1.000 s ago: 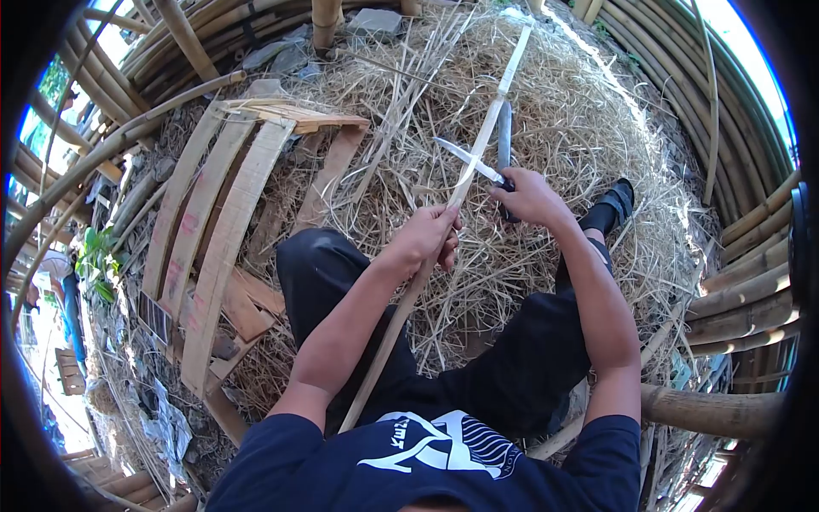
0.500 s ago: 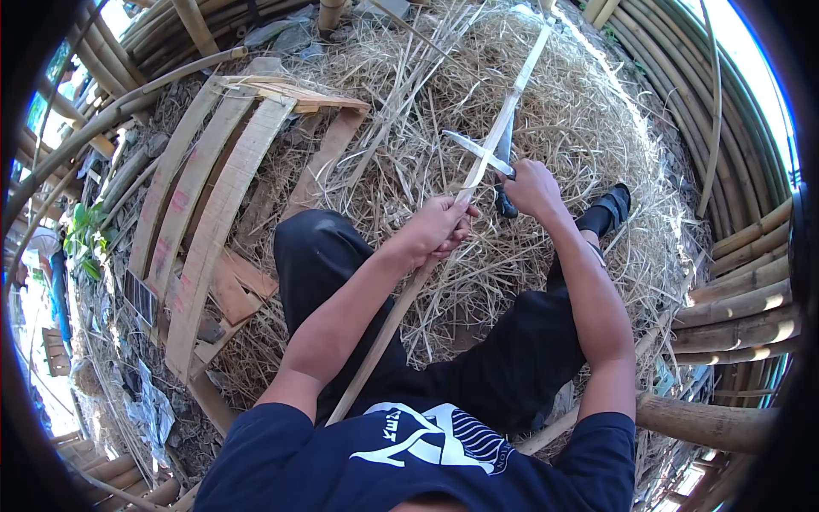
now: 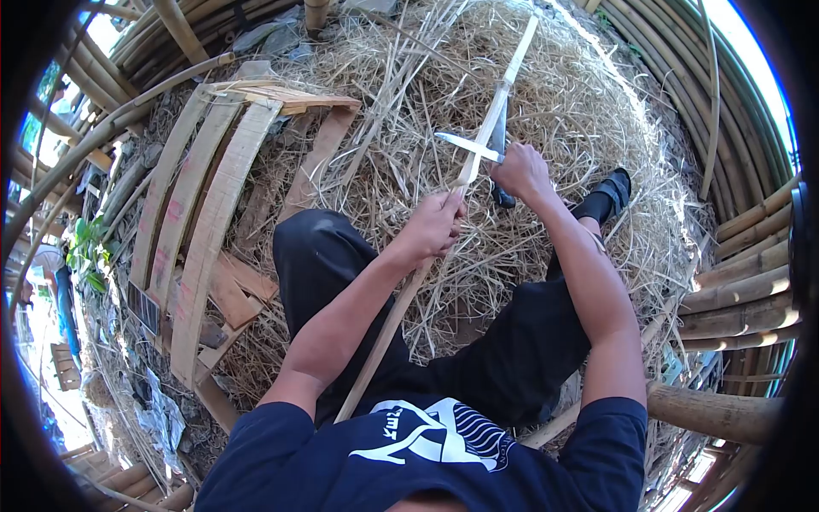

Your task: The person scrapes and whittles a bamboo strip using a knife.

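Note:
A long pale bamboo strip [image 3: 495, 111] runs from beside my torso up to the far end of the straw. My left hand [image 3: 435, 225] is closed around it near its middle. In my right hand [image 3: 522, 171] is a knife [image 3: 465, 146], its handle mostly hidden by my fingers. The blade points left and crosses the strip just above my left hand. A curl of bamboo shaving [image 3: 467, 172] stands at the strip between blade and left hand. A second blade with a dark handle [image 3: 503, 198] lies on the straw under the strip, partly hidden.
Shavings and straw [image 3: 580, 128] cover the ground. A wooden slatted crate [image 3: 213, 213] lies on the left. Stacked bamboo poles [image 3: 742, 299] line the right side, and a thick pole [image 3: 712, 413] lies by my right elbow. Another person [image 3: 60, 282] is partly visible at far left.
The right hand first slid the knife toward my left hand, then away along the strip. The shaving at the strip now looks more tightly curled. The view has shifted slightly.

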